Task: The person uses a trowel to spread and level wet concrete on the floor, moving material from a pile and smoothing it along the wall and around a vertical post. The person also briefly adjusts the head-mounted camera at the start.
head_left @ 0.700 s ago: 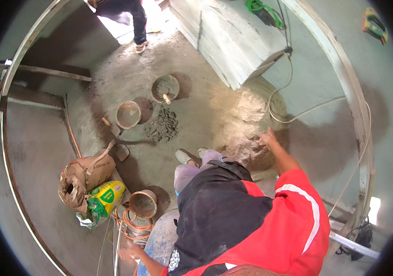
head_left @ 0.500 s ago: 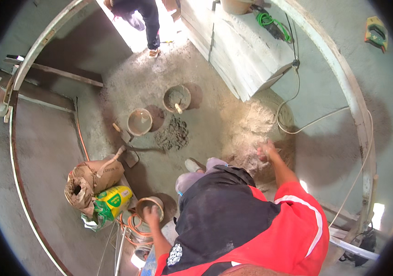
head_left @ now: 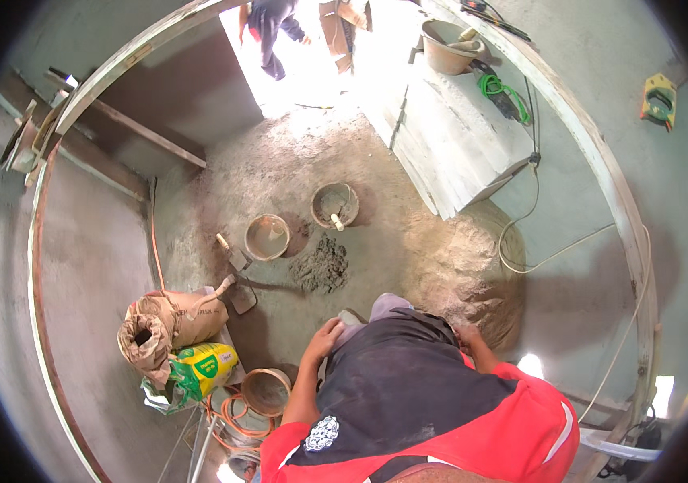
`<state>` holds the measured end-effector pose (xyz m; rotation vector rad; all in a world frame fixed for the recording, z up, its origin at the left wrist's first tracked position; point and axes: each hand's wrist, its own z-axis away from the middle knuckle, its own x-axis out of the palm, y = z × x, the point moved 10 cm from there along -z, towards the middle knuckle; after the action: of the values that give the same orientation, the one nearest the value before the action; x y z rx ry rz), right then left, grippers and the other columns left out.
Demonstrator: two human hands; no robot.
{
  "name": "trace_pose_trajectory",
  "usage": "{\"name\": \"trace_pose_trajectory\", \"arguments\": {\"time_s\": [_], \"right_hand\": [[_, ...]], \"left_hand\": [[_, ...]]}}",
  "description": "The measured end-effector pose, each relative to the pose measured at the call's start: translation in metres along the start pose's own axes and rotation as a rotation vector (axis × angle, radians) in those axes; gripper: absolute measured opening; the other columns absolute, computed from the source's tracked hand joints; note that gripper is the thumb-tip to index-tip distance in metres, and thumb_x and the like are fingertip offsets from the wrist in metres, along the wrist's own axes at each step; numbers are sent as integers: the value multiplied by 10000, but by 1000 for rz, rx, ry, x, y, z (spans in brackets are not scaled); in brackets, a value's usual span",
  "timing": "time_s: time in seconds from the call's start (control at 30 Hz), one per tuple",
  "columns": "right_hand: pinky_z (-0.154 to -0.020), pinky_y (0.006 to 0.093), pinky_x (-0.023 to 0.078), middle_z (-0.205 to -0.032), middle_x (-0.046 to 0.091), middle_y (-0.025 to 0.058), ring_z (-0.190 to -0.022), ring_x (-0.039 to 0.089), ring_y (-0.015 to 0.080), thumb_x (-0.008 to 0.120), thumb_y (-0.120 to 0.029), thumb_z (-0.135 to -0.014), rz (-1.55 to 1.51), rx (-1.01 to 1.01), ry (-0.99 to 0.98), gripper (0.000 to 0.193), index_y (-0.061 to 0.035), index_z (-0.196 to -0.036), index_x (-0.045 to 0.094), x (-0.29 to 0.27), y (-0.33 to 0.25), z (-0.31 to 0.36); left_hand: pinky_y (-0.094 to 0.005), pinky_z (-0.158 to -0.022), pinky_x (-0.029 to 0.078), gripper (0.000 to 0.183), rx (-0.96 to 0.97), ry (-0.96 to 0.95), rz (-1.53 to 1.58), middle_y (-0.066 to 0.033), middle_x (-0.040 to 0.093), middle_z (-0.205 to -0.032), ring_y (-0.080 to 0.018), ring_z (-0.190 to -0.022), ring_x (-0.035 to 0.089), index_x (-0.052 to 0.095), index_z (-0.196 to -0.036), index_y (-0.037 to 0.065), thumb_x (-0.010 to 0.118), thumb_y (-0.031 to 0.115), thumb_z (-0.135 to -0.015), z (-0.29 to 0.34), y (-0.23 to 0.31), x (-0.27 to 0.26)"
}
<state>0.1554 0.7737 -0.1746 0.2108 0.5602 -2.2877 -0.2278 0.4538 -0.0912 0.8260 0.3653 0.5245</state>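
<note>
My left hand (head_left: 325, 337) rests at my left knee, fingers loosely extended and holding nothing that I can see. My right hand (head_left: 466, 336) is low beside my right thigh, at the near edge of the sand pile (head_left: 461, 266); its fingers are too small and partly hidden to read. Left of my left arm stands a small bucket (head_left: 267, 392), apart from the hand. Ahead on the floor lies a heap of wet mortar (head_left: 321, 264). Behind it stand a bucket of cloudy water (head_left: 267, 237) and a bucket with a light-handled tool (head_left: 335, 204).
A hoe (head_left: 242, 296) and a trowel (head_left: 237, 258) lie left of the mortar. Paper sacks (head_left: 191, 312) and a yellow-green bag (head_left: 209, 364) lean by the left wall. Stacked pale boards (head_left: 457, 129) carry another bucket (head_left: 447, 55). A person (head_left: 270, 36) stands in the bright doorway.
My left hand has left the small bucket and come to my knee. My right hand has drawn back from the sand toward my thigh. The person in the doorway has moved farther out.
</note>
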Motion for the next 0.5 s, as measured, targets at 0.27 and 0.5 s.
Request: {"name": "trace_pose_trajectory", "arguments": {"time_s": [0.27, 0.5], "right_hand": [[-511, 473, 568, -819, 621, 100, -589, 626, 233, 650, -188, -952, -137, 21, 248, 452, -100, -1311, 391, -68, -62, -29], [-502, 503, 557, -668, 536, 81, -521, 558, 223, 603, -68, -915, 195, 1, 250, 233, -93, -1134, 530, -79, -150, -54]], "left_hand": [[-379, -1063, 443, 717, -137, -406, -250, -168, 669, -1333, -275, -1252, 604, 644, -1348, 26, 513, 636, -993, -8, -6, 62], [-393, -1120, 379, 808, -131, -419, -289, -186, 616, -1401, -305, -1319, 546, 634, -1349, 9, 406, 701, -999, -40, -17, 53]]}}
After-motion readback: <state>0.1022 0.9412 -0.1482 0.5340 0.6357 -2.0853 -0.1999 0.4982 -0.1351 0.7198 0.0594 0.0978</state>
